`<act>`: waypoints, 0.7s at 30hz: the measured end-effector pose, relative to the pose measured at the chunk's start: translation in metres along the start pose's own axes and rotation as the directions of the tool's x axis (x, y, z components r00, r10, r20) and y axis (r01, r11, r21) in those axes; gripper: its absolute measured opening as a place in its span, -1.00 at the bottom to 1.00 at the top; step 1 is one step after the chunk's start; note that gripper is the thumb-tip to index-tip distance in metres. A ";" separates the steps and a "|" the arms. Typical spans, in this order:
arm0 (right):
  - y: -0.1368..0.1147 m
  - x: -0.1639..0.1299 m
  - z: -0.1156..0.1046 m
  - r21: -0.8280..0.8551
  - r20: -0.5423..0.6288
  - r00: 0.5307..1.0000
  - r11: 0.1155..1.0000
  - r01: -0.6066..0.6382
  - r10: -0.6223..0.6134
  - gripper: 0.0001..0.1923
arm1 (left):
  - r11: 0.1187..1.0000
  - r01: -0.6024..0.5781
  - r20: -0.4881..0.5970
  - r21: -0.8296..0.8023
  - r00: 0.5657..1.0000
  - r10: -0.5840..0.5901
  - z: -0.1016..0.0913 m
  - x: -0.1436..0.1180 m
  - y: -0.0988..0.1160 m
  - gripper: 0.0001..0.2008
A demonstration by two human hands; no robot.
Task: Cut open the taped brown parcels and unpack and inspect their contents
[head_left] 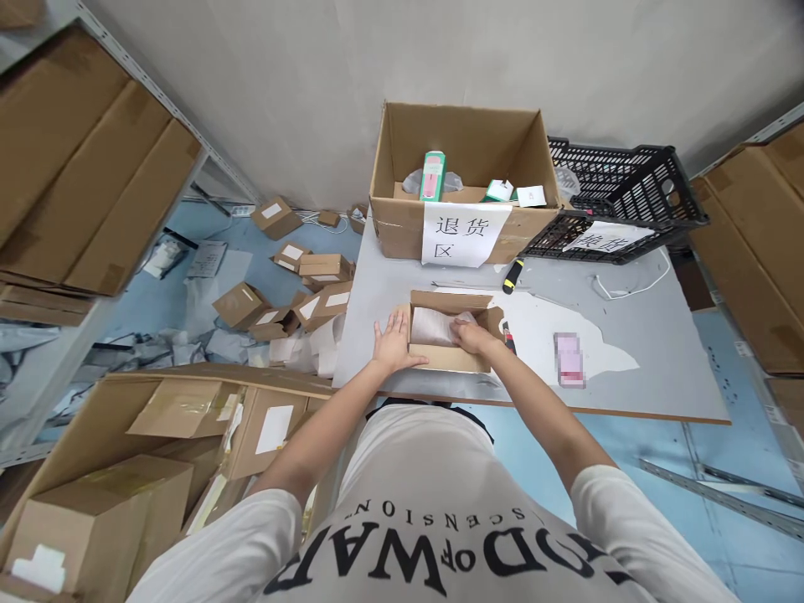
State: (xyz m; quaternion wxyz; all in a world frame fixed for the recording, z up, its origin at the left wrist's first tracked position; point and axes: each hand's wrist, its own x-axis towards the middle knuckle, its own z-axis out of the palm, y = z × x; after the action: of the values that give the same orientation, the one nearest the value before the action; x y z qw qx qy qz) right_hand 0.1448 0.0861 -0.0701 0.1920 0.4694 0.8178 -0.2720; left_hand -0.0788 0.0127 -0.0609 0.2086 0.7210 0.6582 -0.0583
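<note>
A small open cardboard box (449, 358) sits near the front edge of the grey table (659, 368). Pale wrapped padding (433, 328) fills it. My left hand (393, 342) lies flat against the box's left side, fingers spread, thumb along the front wall. My right hand (471, 337) reaches into the box from the right and presses on the padding; whether it grips the padding I cannot tell.
A big open carton (461, 180) with a paper sign stands at the table's back, a black plastic crate (619, 201) beside it. A black-and-yellow tool (513, 275), a white cable (628, 289) and a pink item (569, 358) lie on the table. Several boxes litter the floor at left.
</note>
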 end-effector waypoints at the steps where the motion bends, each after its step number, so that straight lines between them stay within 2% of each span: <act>1: 0.004 0.009 0.002 -0.005 0.028 0.999 1.000 -0.017 0.017 -0.46 | 1.000 0.000 0.004 -0.001 1.000 0.000 0.000 0.000 0.000 0.14; 5: 0.011 0.040 0.009 -0.033 0.072 0.994 0.996 -0.077 0.079 -0.23 | 1.000 0.008 0.017 -0.009 1.000 -0.008 -0.002 0.000 0.001 0.12; 7: 0.009 0.051 0.013 -0.060 0.082 0.989 0.991 -0.118 0.123 -0.20 | 1.000 0.015 0.020 -0.016 1.000 -0.015 -0.002 0.002 0.000 0.12; 9: 0.005 0.061 0.017 -0.092 0.083 0.982 0.982 -0.163 0.170 -0.29 | 1.000 0.019 0.023 -0.022 1.000 -0.018 -0.002 0.003 0.000 0.14; 12: 0.001 0.070 0.024 -0.137 0.071 0.970 0.965 -0.223 0.235 -0.54 | 1.000 0.016 0.028 -0.018 1.000 -0.015 -0.002 0.004 0.000 0.16; 14: 0.001 0.073 0.029 -0.161 0.063 0.960 0.952 -0.258 0.271 -0.61 | 1.000 0.020 0.034 -0.011 0.999 -0.020 -0.002 0.003 0.001 0.15; 18: 0.001 0.075 0.036 -0.196 0.061 0.937 0.925 -0.326 0.343 -0.57 | 0.999 0.034 0.048 -0.006 0.998 -0.033 -0.003 0.002 0.002 0.11; 21: 0.003 0.077 0.040 -0.204 0.057 0.917 0.904 -0.376 0.395 -0.39 | 1.000 0.029 0.046 -0.011 0.999 -0.028 -0.003 0.002 0.001 0.11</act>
State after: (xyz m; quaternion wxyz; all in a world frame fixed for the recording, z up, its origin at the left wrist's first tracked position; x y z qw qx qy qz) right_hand 0.1120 0.1138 -0.1457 0.3252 0.5877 0.7205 -0.1723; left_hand -0.0783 0.0160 -0.0584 0.2269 0.7088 0.6638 -0.0739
